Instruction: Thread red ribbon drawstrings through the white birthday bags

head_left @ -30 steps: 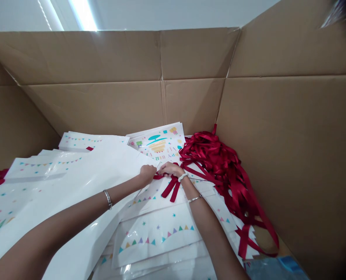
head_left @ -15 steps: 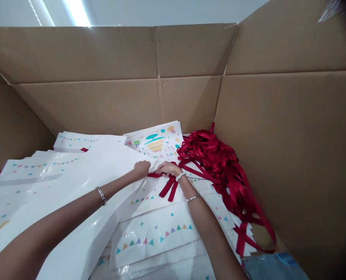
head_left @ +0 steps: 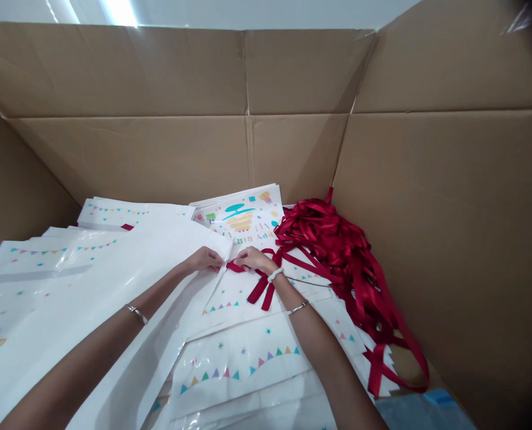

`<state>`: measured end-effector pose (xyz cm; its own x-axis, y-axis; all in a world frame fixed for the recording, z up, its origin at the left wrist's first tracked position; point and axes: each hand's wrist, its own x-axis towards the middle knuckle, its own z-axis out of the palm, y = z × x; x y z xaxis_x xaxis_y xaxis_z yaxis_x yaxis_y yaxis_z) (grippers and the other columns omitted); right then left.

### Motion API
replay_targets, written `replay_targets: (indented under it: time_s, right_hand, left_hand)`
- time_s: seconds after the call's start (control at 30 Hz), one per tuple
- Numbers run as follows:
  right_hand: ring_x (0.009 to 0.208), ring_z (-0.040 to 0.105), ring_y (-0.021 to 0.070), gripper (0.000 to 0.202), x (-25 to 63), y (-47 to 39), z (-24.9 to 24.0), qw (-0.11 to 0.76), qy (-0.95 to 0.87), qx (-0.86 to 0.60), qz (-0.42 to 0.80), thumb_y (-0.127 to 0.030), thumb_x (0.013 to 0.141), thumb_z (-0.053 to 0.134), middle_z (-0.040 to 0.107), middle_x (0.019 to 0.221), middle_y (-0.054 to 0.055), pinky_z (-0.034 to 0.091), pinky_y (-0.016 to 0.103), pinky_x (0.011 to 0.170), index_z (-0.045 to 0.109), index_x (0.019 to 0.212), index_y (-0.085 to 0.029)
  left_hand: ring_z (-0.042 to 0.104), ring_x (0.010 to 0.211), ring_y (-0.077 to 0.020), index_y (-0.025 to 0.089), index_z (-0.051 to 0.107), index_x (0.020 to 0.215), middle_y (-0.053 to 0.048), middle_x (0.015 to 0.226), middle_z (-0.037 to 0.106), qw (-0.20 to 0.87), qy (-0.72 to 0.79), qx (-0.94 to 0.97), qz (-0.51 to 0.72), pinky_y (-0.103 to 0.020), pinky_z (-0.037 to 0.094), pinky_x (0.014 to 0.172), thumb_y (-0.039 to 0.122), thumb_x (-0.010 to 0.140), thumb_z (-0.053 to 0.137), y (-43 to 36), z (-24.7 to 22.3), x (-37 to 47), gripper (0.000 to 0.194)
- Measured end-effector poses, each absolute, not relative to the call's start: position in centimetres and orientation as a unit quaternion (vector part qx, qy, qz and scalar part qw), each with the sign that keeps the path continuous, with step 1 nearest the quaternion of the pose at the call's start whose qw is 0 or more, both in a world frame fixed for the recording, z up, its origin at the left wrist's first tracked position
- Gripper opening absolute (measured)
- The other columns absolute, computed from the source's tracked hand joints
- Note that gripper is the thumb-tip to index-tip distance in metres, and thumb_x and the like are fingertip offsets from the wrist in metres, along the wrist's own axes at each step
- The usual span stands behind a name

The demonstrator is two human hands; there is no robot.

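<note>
My left hand pinches the corner of a large white sheet that spreads across the left side. Close beside it, my right hand has its fingers closed on a short red ribbon at that corner. Two red ribbon tails hang below my right wrist. Under both hands lie overlapping white printed sheets with coloured pennants and stars. Whether the ribbon passes through the sheet is too small to tell.
A tangled heap of red ribbons lies at the right. Tall cardboard walls stand behind and at both sides. A printed sheet with a cake picture lies behind my hands. Blue-grey plastic is at the lower right.
My left hand has shifted left and turned, its fingers now showing. My right hand has moved slightly left, and more red ribbon shows between the hands. The view has shifted slightly.
</note>
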<state>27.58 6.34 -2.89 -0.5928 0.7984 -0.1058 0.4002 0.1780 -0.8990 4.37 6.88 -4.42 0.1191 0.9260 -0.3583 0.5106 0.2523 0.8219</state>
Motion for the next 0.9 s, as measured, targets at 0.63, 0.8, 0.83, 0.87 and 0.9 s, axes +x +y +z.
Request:
replay_targets:
  time_s: [0.63,0.8,0.83,0.87,0.9]
  right_hand:
    - [0.052,0.041,0.0078,0.025,25.5,7.1,-5.1,0.243,-0.757,-0.351,0.495,-0.025,0.085,0.058,0.047,0.050,-0.004,0.032,0.020,0.055,0.059,0.063,-0.013]
    - [0.049,0.040,0.0076,0.025,25.7,7.0,-5.1,0.242,-0.756,-0.353,0.495,-0.029,0.085,0.058,0.048,0.051,-0.004,0.031,0.021,0.053,0.059,0.065,-0.014]
    - [0.050,0.040,0.0077,0.025,25.7,7.0,-5.1,0.241,-0.758,-0.353,0.492,-0.029,0.085,0.058,0.048,0.051,-0.004,0.032,0.021,0.054,0.059,0.065,-0.013]
    - [0.050,0.040,0.0078,0.025,25.7,7.0,-5.1,0.240,-0.760,-0.355,0.489,-0.028,0.085,0.058,0.048,0.052,-0.004,0.032,0.021,0.054,0.060,0.065,-0.013]
    - [0.051,0.040,0.0080,0.025,25.7,7.0,-5.1,0.239,-0.762,-0.358,0.484,-0.028,0.085,0.058,0.048,0.052,-0.004,0.032,0.021,0.055,0.060,0.065,-0.013]
  left_hand:
    - [0.063,0.066,-0.0154,0.015,0.070,0.075,-0.005,0.069,0.071,0.506,0.521,0.611,0.315,-0.028,0.051,0.071,0.050,0.065,0.080,5.7,-7.5,2.3,0.038]
    - [0.063,0.066,-0.0155,0.014,0.070,0.074,-0.006,0.070,0.071,0.509,0.511,0.615,0.318,-0.028,0.051,0.071,0.051,0.066,0.081,5.8,-7.7,2.1,0.040]
    - [0.063,0.066,-0.0155,0.014,0.070,0.074,-0.006,0.070,0.072,0.511,0.507,0.617,0.318,-0.028,0.051,0.071,0.051,0.066,0.081,5.8,-7.7,2.0,0.039]
    - [0.063,0.067,-0.0155,0.014,0.070,0.075,-0.006,0.070,0.072,0.512,0.503,0.618,0.319,-0.028,0.051,0.072,0.051,0.067,0.081,5.8,-7.7,2.0,0.039]
    - [0.063,0.067,-0.0154,0.014,0.070,0.075,-0.006,0.070,0.072,0.513,0.501,0.619,0.320,-0.027,0.051,0.072,0.050,0.067,0.081,5.8,-7.7,1.9,0.038]
